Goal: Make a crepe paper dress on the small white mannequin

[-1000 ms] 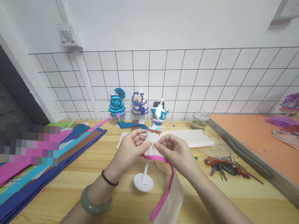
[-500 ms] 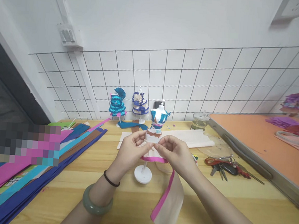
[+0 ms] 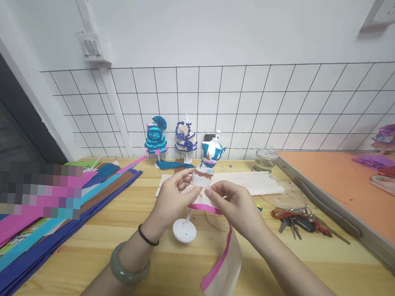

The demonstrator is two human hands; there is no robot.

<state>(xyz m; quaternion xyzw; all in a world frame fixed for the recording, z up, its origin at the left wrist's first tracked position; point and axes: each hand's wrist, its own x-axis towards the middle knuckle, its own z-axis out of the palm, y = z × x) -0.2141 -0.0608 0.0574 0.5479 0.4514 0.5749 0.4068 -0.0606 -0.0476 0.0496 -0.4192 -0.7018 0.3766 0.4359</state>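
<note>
A miniature dress form [image 3: 212,145] on a round white base [image 3: 184,231] leans a little to the right between my hands. Its upper body is covered in white and blue paper, with a brown band lower down. My left hand [image 3: 177,195] pinches the gathered edge of a cream paper strip with a pink border [image 3: 232,264] against the form's lower part. From the other side, my right hand [image 3: 236,202] grips the same strip between thumb and fingers. The strip's loose end hangs toward me below my right hand. My fingers partly hide the gathers.
Two decorated dress forms [image 3: 156,138] stand by the tiled wall. Long coloured paper strips [image 3: 107,200] lie at left. Behind the hands is a cream paper sheet [image 3: 249,183]. To the right are keys [image 3: 294,224], a glass jar [image 3: 265,161] and an orange board [image 3: 344,196].
The dress form has tilted slightly: its base has shifted left and its top right. Both hands keep their pinch on the strip, with thumbs slightly farther apart.
</note>
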